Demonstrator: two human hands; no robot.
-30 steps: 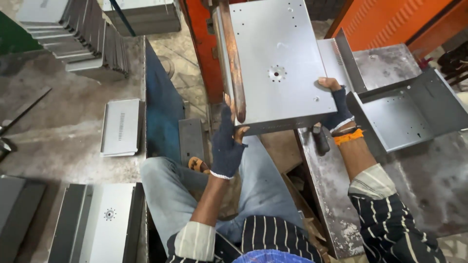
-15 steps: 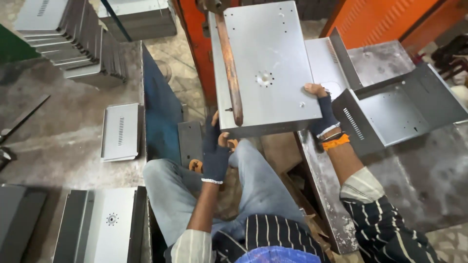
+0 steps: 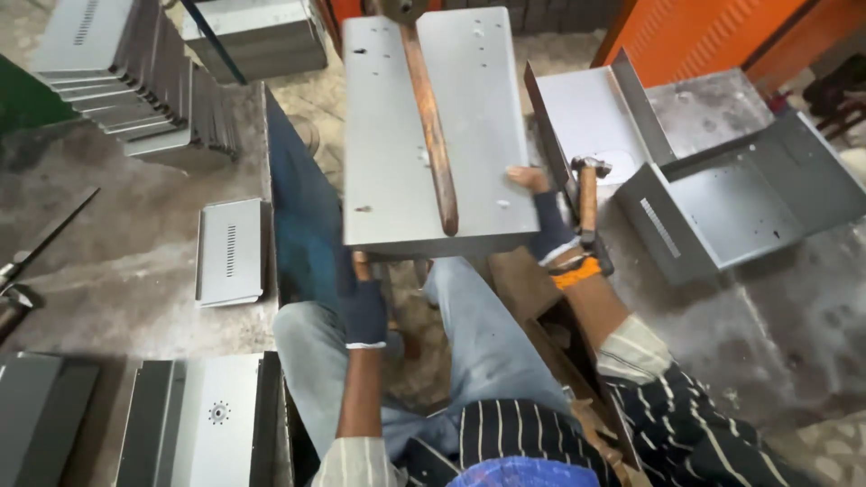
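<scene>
Far out to the left of the left hand, a stack of folded grey panels leans on the concrete floor, and nearer, a small slotted grey cover lies flat beside an upright blue plate. Below and left of that hand, a grey panel with a round perforated pattern rests among other dark sheets. The left hand, in a dark fingerless glove, reaches up to the near left corner of the grey sheet-metal panel; its fingertips disappear under the panel's front lip, so whether they close on the edge cannot be told. The panel lies tilted above the person's knees, straight ahead of both hands, with a rusty brown bar running down across its top face. The right hand, also gloved and with an orange band at the wrist, grips the panel's near right edge, thumb on top. Just to the right of this hand lies a hammer with a wooden handle. Further right sit an open white folded panel and a grey box-shaped panel with vent slots.
</scene>
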